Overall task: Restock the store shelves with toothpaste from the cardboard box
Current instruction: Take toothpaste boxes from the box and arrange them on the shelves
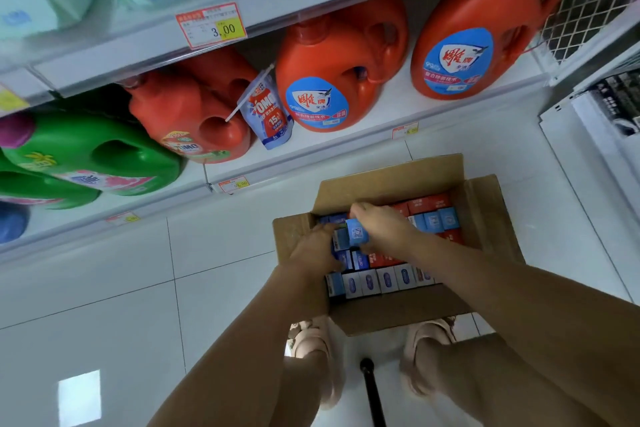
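grip: right hand [379,225] clamped on toothpaste carton [357,235], left hand [313,250] curled round neighbouring carton [340,239], both in cardboard box [388,312].

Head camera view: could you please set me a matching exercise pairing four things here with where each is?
Things: 1 cardboard box; 2 green jug; 3 raised blue carton; 4 refill pouch.
Places: A in the grip of the right hand; B on the floor tiles; C shelf, far left; D between orange jugs.
Pairs: 1-B, 2-C, 3-A, 4-D.
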{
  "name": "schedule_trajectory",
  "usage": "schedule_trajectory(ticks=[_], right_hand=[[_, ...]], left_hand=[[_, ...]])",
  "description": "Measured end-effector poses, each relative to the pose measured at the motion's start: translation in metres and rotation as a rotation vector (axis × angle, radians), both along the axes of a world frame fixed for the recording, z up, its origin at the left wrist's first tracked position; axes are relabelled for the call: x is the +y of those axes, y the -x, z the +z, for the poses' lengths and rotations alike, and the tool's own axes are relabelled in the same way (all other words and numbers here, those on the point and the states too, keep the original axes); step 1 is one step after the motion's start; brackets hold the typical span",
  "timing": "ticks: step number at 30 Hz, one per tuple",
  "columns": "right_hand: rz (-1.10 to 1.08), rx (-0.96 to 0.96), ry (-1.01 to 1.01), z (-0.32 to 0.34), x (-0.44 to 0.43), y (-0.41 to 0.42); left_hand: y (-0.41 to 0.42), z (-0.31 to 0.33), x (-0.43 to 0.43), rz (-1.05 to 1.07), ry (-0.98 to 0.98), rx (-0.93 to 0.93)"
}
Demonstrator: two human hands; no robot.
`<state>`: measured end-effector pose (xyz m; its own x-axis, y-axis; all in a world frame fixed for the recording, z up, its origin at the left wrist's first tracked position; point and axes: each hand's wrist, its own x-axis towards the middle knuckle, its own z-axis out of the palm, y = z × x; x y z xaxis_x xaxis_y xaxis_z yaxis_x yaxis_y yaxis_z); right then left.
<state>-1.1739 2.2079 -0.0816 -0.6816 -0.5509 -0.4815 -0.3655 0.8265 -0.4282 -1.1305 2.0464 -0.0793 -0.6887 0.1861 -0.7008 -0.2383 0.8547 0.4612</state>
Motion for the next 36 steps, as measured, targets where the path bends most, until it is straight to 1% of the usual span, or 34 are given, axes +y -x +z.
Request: schedule_trajectory(ticks=[2, 3, 5, 7, 9, 11, 12, 13, 14, 16, 19, 21, 22, 24, 26, 30, 32, 36], right_hand=[[-0.091, -0.044, 0.104, 0.034, 0.009, 0.003], [-0.149, -0.072, 0.189, 0.051, 0.015, 0.005], [-0.295, -0.146, 0.394, 0.084, 0.029, 0.007], [-0.43, -0.238, 0.583, 0.108, 0.039, 0.01], [-0.5, -0.342, 0.734, 0.116, 0.042, 0.012], [-0.585, -0.52, 0.816, 0.105, 0.039, 0.014], [-0.631, -0.609, 0.784, 0.093, 0.036, 0.014], [-0.658, -0.658, 0.69, 0.079, 0.03, 0.014], [-0.667, -0.654, 0.55, 0.061, 0.024, 0.014], [-0.687, -0.597, 0.317, 0.026, 0.011, 0.01], [-0.673, -0.516, 0.129, -0.018, -0.013, -0.004], [-0.59, -0.454, 0.0, -0.033, -0.027, -0.014], [-0.563, -0.447, -0.042, -0.038, -0.033, -0.017], [-0.562, -0.475, -0.091, -0.049, -0.044, -0.02], [-0.624, -0.528, -0.122, -0.061, -0.052, -0.021], [-0.697, -0.544, -0.146, -0.079, -0.061, -0.022], [-0.74, -0.538, -0.131, -0.083, -0.063, -0.02], [-0.753, -0.515, -0.125, -0.083, -0.065, -0.019]], left_hand=[[0.0, 0.016, -0.002, 0.112, -0.19, -0.044], [0.0, 0.024, -0.001, 0.159, -0.281, -0.046], [0.001, 0.045, 0.004, 0.24, -0.387, -0.047], [0.004, 0.067, 0.007, 0.326, -0.435, -0.045], [0.005, 0.085, 0.001, 0.365, -0.414, -0.031], [0.002, 0.098, -0.01, 0.39, -0.392, -0.008], [0.0, 0.103, -0.017, 0.435, -0.403, 0.0], [-0.003, 0.11, -0.024, 0.5, -0.424, 0.025], [-0.006, 0.114, -0.033, 0.575, -0.447, 0.052], [-0.008, 0.117, -0.05, 0.733, -0.495, 0.108], [-0.007, 0.113, -0.071, 0.961, -0.501, 0.125], [-0.003, 0.106, -0.078, 1.107, -0.415, 0.111], [0.0, 0.1, -0.081, 1.136, -0.348, 0.097], [0.005, 0.093, -0.086, 1.136, -0.247, 0.057], [0.009, 0.086, -0.094, 1.11, -0.192, 0.044], [0.014, 0.072, -0.111, 1.066, -0.117, 0.091], [0.016, 0.068, -0.117, 1.071, -0.136, 0.091], [0.015, 0.062, -0.126, 1.076, -0.258, 0.07]])
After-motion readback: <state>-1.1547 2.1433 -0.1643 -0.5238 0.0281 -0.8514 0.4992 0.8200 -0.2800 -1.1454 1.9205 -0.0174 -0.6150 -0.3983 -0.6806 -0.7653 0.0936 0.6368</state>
